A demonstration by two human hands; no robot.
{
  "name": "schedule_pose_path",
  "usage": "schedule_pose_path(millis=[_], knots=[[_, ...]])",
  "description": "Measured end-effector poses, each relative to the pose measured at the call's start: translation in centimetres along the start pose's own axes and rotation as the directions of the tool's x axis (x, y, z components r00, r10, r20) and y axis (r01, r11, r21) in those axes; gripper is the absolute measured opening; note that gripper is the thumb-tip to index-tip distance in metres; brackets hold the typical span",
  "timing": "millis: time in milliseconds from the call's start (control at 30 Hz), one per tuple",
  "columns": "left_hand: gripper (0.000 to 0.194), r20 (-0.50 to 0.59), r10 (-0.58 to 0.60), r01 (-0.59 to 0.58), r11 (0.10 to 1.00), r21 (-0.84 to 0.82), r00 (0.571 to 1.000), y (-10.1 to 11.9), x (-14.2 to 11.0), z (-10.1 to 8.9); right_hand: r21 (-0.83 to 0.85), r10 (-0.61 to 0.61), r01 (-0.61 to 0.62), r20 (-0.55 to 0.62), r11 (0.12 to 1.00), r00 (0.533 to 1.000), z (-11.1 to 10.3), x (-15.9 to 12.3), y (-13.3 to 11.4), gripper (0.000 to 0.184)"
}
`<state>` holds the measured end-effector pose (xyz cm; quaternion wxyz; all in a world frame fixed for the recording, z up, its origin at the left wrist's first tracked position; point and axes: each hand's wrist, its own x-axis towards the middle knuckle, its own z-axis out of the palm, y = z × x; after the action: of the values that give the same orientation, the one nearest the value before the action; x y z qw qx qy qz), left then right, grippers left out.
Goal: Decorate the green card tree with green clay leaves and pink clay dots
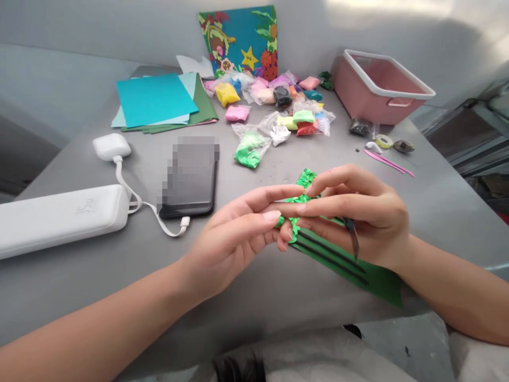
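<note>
My left hand (234, 228) is closed in a pinch on a small lump of green clay (280, 221) between thumb and fingers. My right hand (366, 212) meets it from the right, its fingertips against the left fingers. A small craft knife (353, 241) is tucked in the right hand, its blade pointing down out of the palm; most of its handle is hidden. Beneath both hands lies a green card (384, 281) with black strips (334, 254) on it. Bright green leaf-shaped clay (306, 178) covers its far end, partly hidden by the fingers.
Several bags of coloured clay (250, 146) lie beyond my hands, before an undersea picture (242, 40). A pink basket (366, 98) and pink modelling tools (389, 163) are at right. Left are coloured sheets (155, 101), a phone (191, 180) and a white power bank (59, 217) with cable.
</note>
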<state>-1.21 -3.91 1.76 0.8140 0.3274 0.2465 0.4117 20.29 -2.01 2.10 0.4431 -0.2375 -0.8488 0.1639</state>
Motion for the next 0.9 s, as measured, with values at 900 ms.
schedule_pose_path(millis=[900], knots=[[0.028, -0.292, -0.011, -0.024, 0.993, -0.117, 0.956, 0.8, -0.4, 0.9, 0.03, 0.32, -0.322, 0.054, 0.946, 0.946, -1.6, -0.4, 0.4, 0.03]])
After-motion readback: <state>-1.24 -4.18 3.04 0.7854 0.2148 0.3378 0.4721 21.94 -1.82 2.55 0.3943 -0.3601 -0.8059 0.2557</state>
